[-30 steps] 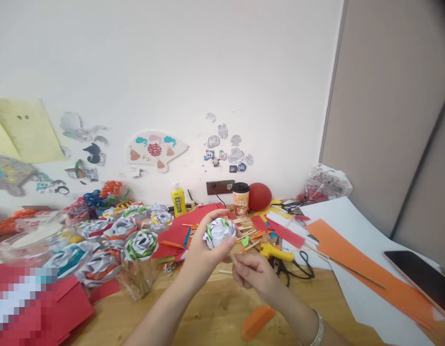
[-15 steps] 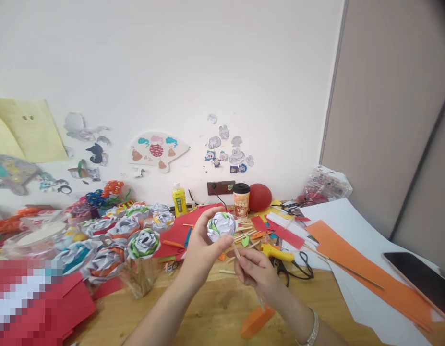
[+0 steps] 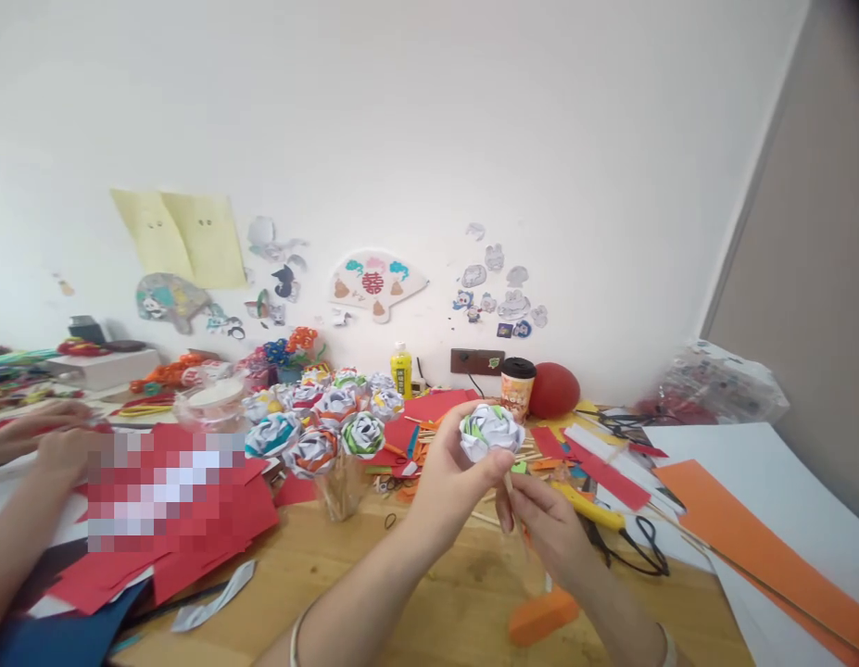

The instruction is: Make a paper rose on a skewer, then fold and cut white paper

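Observation:
A white and green paper flower (image 3: 490,433) on a thin wooden stick (image 3: 518,519) is held up over the table. My left hand (image 3: 463,472) grips the bloom from the left, its thumb pressed at the base. Just below, my right hand (image 3: 544,519) pinches the stick with its fingers closed. To the left, several paper flowers in white with coloured edges (image 3: 316,449) stand on sticks in a clear cup (image 3: 338,491). A yellow glue gun (image 3: 587,506) with a black cord lies just right of my right hand.
A co-worker's hands (image 3: 54,443) rest at the far left near red paper sheets (image 3: 213,514). Behind stand a yellow bottle (image 3: 400,371), a lidded paper cup (image 3: 518,387) and a red balloon (image 3: 555,391). Orange paper (image 3: 763,547) lies right; an orange block (image 3: 544,616) is in front.
My view has turned left, so the scene shifts right and the co-worker's hands come into sight. Both hands still hold the flower and its stick.

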A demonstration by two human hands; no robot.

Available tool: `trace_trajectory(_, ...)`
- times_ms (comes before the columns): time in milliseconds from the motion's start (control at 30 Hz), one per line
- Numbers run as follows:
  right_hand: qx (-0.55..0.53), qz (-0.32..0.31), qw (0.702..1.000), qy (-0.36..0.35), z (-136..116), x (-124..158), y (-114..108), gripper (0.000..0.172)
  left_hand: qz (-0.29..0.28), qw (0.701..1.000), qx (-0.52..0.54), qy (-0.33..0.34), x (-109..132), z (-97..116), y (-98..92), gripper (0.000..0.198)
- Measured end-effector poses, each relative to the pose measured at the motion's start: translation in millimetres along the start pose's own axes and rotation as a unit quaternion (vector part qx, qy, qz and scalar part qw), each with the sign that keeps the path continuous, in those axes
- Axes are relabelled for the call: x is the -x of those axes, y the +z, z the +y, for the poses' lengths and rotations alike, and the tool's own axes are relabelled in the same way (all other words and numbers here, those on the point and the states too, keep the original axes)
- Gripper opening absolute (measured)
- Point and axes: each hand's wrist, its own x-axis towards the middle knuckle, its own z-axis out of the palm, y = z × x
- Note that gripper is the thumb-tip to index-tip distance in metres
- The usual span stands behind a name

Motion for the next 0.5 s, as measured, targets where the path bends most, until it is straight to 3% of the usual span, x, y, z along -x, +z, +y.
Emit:
trace_trajectory(100, 0.122, -0.035, 0.991, -0.045, -32, -17, 8, 0.029, -0.028, 0.999, -0.015, 0.026, 1, 26, -4.2, 0.058)
trace_trajectory(200, 0.198, -0.014, 0.971, -0.134, -67, -42, 25, 0.027, -0.038, 0.994, -0.048, 0.094, -1, 62, -15.5, 0.076)
trace_trajectory(267, 0.207, 0.019, 0.963, -0.173, -85, -64, 39, 0.022, 0.008, 0.983, -0.078, 0.168, -2, 87, -29.9, 0.074)
trace_trajectory(367, 0.140, 0.036, 0.963, -0.227, -103, -100, 62, 0.016, 0.082, 0.957, -0.158, 0.230, -3, 119, -62.3, 0.053)
trace_trajectory(500, 0.079, 0.026, 0.947, -0.310, -120, -151, 92, 0.009, 0.166, 0.925, -0.254, 0.230, -2, 144, -110.2, 0.033)
